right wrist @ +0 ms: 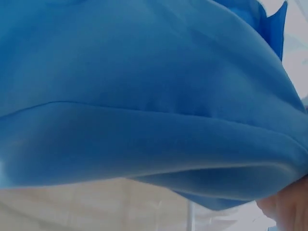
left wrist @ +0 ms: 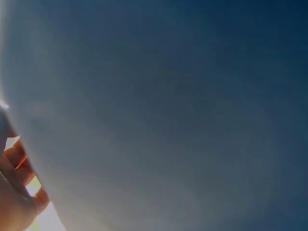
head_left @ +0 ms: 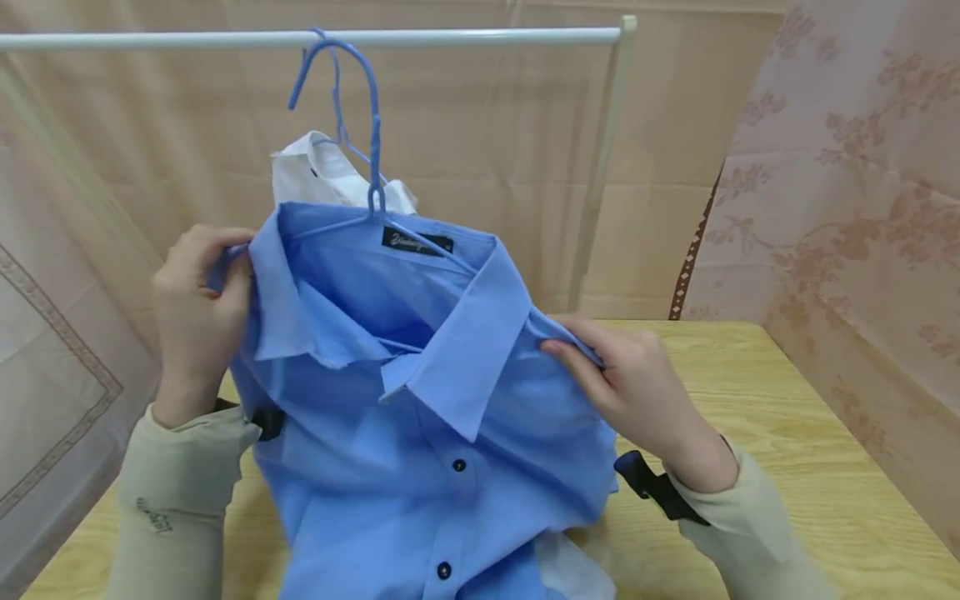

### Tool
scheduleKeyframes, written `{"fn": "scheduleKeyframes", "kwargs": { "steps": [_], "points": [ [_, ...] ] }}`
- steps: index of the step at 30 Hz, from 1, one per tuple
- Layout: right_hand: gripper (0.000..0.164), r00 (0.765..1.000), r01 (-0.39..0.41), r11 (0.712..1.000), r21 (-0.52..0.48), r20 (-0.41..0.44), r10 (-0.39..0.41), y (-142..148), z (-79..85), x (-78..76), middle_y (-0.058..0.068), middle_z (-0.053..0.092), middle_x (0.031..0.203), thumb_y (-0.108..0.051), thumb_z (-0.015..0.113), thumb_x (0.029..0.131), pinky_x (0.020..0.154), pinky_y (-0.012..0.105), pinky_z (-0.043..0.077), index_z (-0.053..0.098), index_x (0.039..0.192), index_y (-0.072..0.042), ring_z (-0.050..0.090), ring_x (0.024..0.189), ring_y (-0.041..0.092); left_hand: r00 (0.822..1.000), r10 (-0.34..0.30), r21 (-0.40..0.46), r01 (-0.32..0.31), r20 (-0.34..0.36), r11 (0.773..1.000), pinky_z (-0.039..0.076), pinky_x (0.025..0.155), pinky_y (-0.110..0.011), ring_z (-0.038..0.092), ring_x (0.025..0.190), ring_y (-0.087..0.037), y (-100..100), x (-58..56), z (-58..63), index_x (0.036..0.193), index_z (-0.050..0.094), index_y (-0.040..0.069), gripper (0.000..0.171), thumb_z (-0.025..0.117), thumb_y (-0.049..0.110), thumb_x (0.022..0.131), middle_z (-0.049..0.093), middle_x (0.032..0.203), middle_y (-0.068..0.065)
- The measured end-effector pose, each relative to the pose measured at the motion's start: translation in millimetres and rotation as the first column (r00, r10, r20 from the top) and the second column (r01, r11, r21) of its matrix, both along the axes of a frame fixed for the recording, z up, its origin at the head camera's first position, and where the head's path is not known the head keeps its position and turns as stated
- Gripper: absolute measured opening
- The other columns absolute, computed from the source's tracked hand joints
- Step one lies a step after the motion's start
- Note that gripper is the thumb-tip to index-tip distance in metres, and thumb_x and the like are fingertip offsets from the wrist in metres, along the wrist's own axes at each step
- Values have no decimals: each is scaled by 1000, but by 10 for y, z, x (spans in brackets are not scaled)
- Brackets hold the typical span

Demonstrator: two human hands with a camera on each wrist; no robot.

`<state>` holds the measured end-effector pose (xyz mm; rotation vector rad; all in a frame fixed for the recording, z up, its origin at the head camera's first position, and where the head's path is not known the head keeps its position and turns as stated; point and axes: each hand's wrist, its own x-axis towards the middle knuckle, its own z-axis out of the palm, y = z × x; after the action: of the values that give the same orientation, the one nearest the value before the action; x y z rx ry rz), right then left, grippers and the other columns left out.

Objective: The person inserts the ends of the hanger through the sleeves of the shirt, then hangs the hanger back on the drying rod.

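Observation:
A blue button-up shirt (head_left: 352,467) with a black neck label hangs between my two hands, a blue hanger (head_left: 375,142) inside its collar. The hanger's hook rises from the neck opening, in front of the rail. My left hand (head_left: 198,300) pinches the shoulder at the left of the collar. On the other side, my right hand (head_left: 637,383) grips the opposite shoulder between thumb and fingers. Shirt cloth (left wrist: 159,115) fills most of the left wrist view, with some fingers at its edge. In the right wrist view, blue cloth (right wrist: 144,96) covers most of the picture.
Behind the shirt, a white garment (head_left: 322,171) hangs on another blue hanger from a white rail (head_left: 480,37). Below is a wooden table (head_left: 765,417). Part of a white cloth (head_left: 573,567) shows under the shirt. Curtains (head_left: 855,183) surround the table.

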<state>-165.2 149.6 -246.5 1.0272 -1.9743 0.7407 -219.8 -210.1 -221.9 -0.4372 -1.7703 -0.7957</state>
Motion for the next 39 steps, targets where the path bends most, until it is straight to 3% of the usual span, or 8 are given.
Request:
{"fn": "scheduleKeyframes", "kwargs": {
  "steps": [7, 13, 17, 20, 25, 31, 36, 39],
  "points": [
    [14, 999, 24, 998, -54, -33, -26, -229, 114, -39, 6, 69, 81, -7, 63, 84, 55, 24, 48, 66, 97, -3, 63, 64, 10, 1000, 15, 62, -14, -10, 998, 39, 83, -15, 51, 88, 7, -77, -184, 164, 89, 66, -9, 14, 53, -9, 83, 55, 86, 22],
    [14, 998, 57, 998, -41, 13, -56, -373, 216, -60, 4, 67, 77, -8, 63, 84, 54, 23, 46, 65, 97, -2, 59, 61, 8, 998, 69, 62, -69, 0, 996, 40, 83, -17, 55, 87, 1, -131, -387, 296, 89, 68, -3, 15, 54, -3, 84, 59, 86, 15],
    [15, 997, 66, 997, -47, 45, -64, -459, 291, -84, 5, 66, 76, -11, 60, 87, 52, 23, 44, 64, 97, -2, 57, 58, 9, 996, 90, 72, -89, -24, 994, 39, 82, -18, 57, 87, -8, -151, -503, 383, 88, 69, -2, 15, 55, -1, 83, 52, 84, 27],
    [16, 996, 61, 996, -64, 72, -56, -529, 328, -103, 5, 66, 77, -13, 60, 87, 53, 23, 45, 64, 97, -1, 58, 60, 10, 994, 103, 80, -100, -27, 992, 39, 82, -18, 57, 87, -9, -169, -555, 436, 88, 69, -2, 15, 55, 0, 82, 52, 83, 28],
    [14, 994, 41, 995, -96, 104, -31, -647, 367, -110, 4, 66, 77, -12, 59, 88, 54, 23, 45, 64, 96, -2, 57, 60, 9, 992, 124, 74, -123, -10, 990, 39, 83, -17, 58, 89, -10, -219, -616, 523, 90, 69, -2, 17, 53, 2, 84, 59, 85, 19],
    [16, 991, 8, 994, -107, 137, 7, -763, 442, -79, 4, 65, 77, -13, 56, 90, 54, 21, 44, 64, 99, -2, 57, 60, 8, 986, 152, 69, -157, 63, 985, 38, 86, -18, 57, 95, -19, -260, -697, 597, 96, 67, -2, 21, 50, 5, 86, 60, 90, 10],
    [17, 986, 9, 993, -117, 169, 11, -872, 523, -92, 3, 65, 81, -13, 54, 91, 57, 21, 45, 64, 101, -3, 57, 63, 7, 988, 128, 122, -138, 90, 983, 36, 88, -20, 53, 94, -8, -296, -811, 689, 98, 66, 0, 21, 48, 5, 88, 48, 85, 25],
    [18, 984, 23, 992, -123, 180, 0, -954, 585, -115, 3, 66, 84, -14, 53, 91, 60, 20, 45, 64, 102, -4, 58, 66, 8, 990, 99, 161, -115, 104, 980, 36, 88, -19, 49, 91, 0, -332, -891, 736, 98, 67, 4, 20, 49, 5, 89, 47, 85, 26]
  ]
}}
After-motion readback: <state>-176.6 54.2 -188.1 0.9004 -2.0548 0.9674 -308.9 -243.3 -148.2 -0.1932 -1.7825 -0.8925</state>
